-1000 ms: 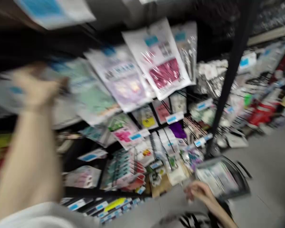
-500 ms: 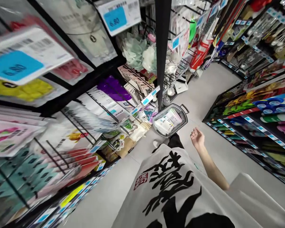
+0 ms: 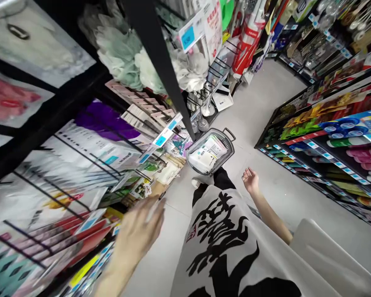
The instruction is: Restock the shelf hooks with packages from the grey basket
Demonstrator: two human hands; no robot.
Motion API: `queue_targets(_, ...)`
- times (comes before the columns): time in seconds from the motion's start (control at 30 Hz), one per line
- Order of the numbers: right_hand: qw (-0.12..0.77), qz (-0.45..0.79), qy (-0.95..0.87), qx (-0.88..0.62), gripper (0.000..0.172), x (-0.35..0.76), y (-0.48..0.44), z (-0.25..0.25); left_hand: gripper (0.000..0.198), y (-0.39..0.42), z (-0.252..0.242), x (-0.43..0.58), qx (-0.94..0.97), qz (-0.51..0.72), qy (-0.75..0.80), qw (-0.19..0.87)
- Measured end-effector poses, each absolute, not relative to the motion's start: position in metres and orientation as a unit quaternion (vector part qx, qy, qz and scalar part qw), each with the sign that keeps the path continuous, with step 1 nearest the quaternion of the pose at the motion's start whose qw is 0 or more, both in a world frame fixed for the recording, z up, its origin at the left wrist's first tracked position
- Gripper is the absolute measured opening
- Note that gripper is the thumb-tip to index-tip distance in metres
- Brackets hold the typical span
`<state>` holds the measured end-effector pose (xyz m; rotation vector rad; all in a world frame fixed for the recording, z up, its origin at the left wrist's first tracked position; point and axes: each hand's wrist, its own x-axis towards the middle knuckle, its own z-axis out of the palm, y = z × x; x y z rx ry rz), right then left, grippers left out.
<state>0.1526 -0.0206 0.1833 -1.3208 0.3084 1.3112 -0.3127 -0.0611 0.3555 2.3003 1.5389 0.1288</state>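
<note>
My left hand reaches in at the lower left, slightly blurred, fingers stretched out beside the hanging packs on the shelf; I see nothing in it. A small dark tip shows just past its fingers, and I cannot tell what it belongs to. Over the floor to the right hangs my right hand, loosely curled, fingers apart and nothing in it. A grey shopping basket stands on the floor ahead of my feet. White packets lie in it, and its handle points away from me.
Shelving with metal hooks runs along the left, behind a black upright post. Bath puffs and a purple item hang there. Another shelf unit borders the aisle on the right, with grey floor between.
My left hand has come into view at the lower left. The view has shifted, so the basket and shelves appear further left. My right hand still hangs loosely.
</note>
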Motion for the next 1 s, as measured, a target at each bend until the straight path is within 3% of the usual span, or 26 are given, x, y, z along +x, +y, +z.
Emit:
queue_targets(0.17, 0.571, 0.571, 0.141, -0.572, 0.015, 0.172, 0.007, 0.173, 0.038, -0.027, 0.279, -0.211, 0.836, -0.171, 0.451, 0.261)
queue_targets(0.27, 0.551, 0.583, 0.143, -0.580, 0.016, 0.186, 0.024, 0.163, 0.038, -0.012, 0.238, -0.154, 0.795, -0.219, 0.465, 0.324)
queue_targets(0.5, 0.477, 0.591, 0.110, -0.642, 0.024, 0.238, 0.068, 0.132, 0.041, 0.037, 0.197, -0.065, 0.696, -0.258, 0.520, 0.422)
queue_targets(0.73, 0.335, 0.640, 0.005, -0.691, 0.024, 0.249, 0.120, 0.079, 0.035, 0.092, 0.151, -0.045, 0.659, -0.236, 0.551, 0.454)
queue_targets(1.0, 0.190, 0.669, -0.143, -0.704, 0.016, 0.207, 0.163, -0.038, 0.027, 0.114, 0.028, -0.086, 0.544, -0.225, 0.613, 0.527)
